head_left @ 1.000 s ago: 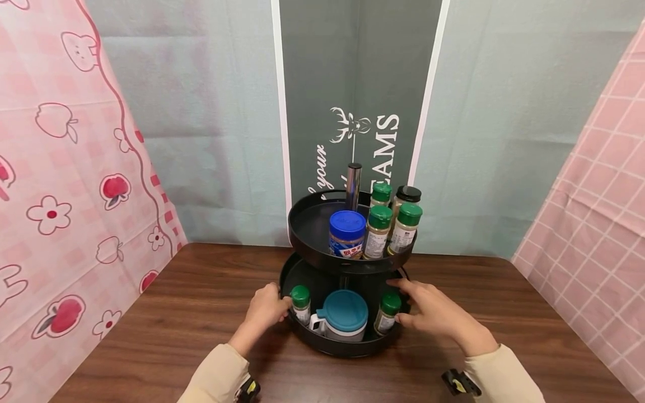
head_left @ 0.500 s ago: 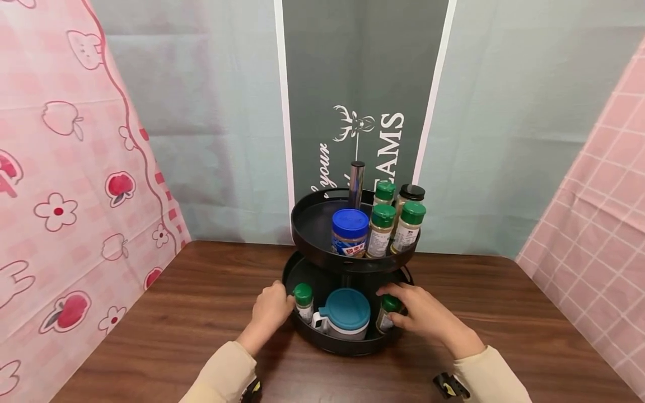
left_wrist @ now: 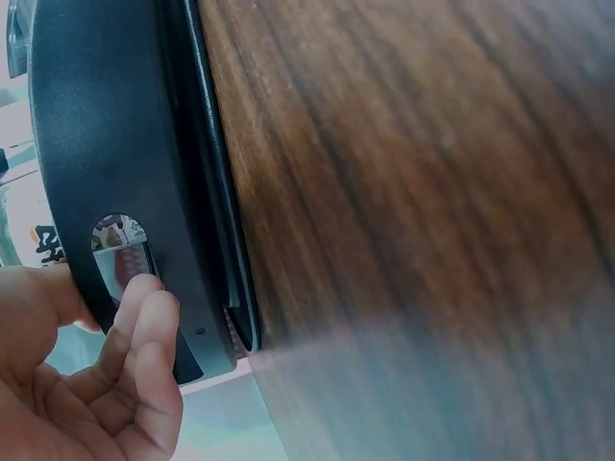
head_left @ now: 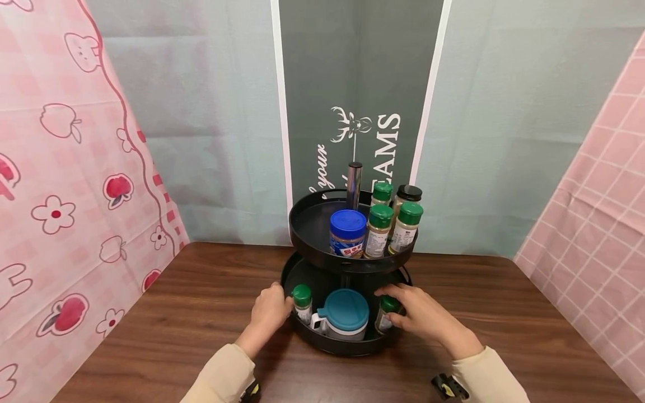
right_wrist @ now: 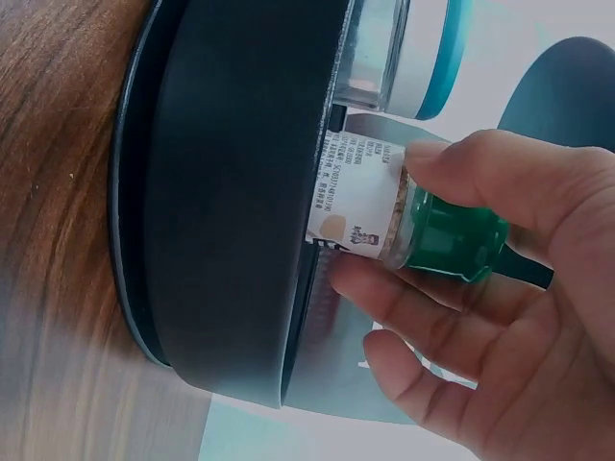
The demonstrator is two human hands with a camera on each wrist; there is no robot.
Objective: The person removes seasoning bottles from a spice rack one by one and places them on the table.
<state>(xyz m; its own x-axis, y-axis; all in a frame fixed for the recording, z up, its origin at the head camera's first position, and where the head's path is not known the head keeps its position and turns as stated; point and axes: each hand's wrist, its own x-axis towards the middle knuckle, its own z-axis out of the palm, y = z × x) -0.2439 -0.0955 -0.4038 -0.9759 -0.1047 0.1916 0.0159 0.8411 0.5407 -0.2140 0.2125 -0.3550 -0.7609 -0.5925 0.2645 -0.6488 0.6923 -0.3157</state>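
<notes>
A black two-tier round rack stands on the table. My left hand grips its lower tray at the left rim; in the left wrist view the thumb goes inside and the fingers lie outside by the handle slot. On the lower tray's right side, a green-capped spice jar stands between the thumb and fingers of my right hand. The thumb tip reaches the jar's neck just below the cap. A teal-lidded pot with a white handle sits beside it, and another green-capped spice jar stands near my left hand.
On the upper tray are a blue-lidded jar, several green-capped spice jars and a black-lidded jar. A metal post rises through the middle. Patterned cloths hang behind and at both sides of the table.
My right hand has moved left, its fingers reaching behind the right spice jar and its thumb in front. My left hand stays at the rim. The rack keeps its place.
</notes>
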